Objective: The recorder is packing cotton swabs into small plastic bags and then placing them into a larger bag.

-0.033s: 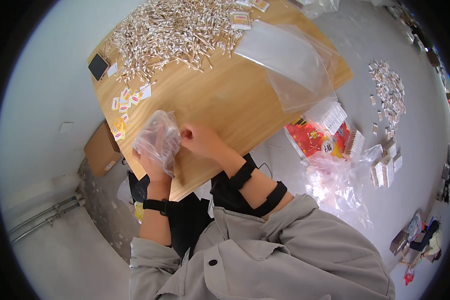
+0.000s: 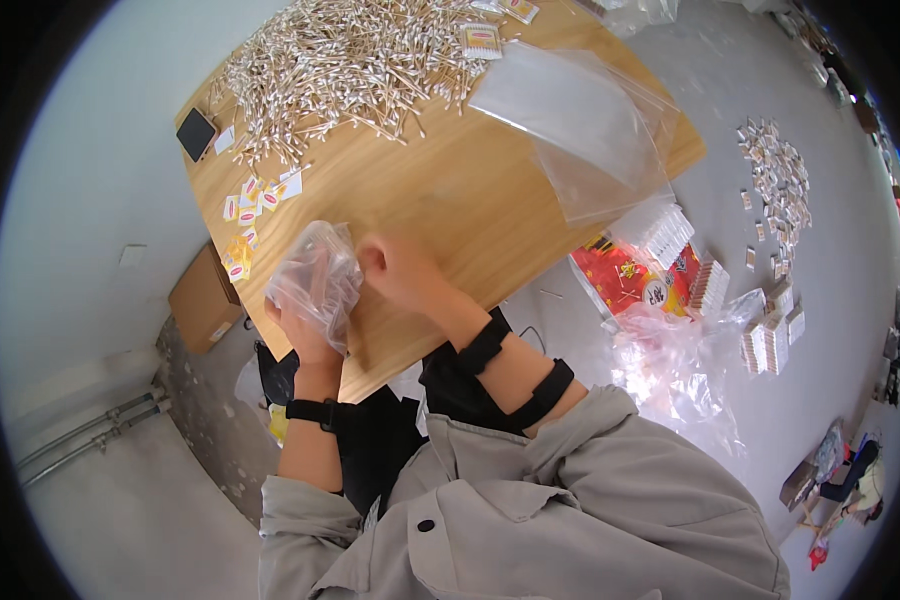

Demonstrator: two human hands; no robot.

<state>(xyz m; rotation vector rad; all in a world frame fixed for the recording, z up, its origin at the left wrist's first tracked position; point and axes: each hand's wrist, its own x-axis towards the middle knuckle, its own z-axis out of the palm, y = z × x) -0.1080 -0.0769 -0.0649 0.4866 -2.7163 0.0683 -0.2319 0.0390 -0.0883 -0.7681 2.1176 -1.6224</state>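
A crumpled clear plastic bag [image 2: 317,270] is held over the near left corner of the table, with my left hand [image 2: 308,328] shut on it from below and partly inside or behind the film. My right hand [image 2: 402,272] is just right of the bag, slightly smeared by motion, its fingers curled into a fist or pinch. Anything in those fingers is hidden. Small yellow-and-white printed cards [image 2: 255,200] lie on the table beyond the bag. A large heap of loose cotton swabs [image 2: 345,65] covers the table's far side.
Flat clear plastic bags [image 2: 580,130] lie at the wooden table's [image 2: 470,190] right edge. A phone [image 2: 197,133] rests at the left edge. To the right, on the floor, are a red printed bag [image 2: 620,275], stacked swab packs [image 2: 770,340], and many scattered small packs [image 2: 775,180]. A cardboard box [image 2: 205,300] stands left.
My right hand has shifted very slightly and looks more blurred. My left hand and the plastic bag stay in place.
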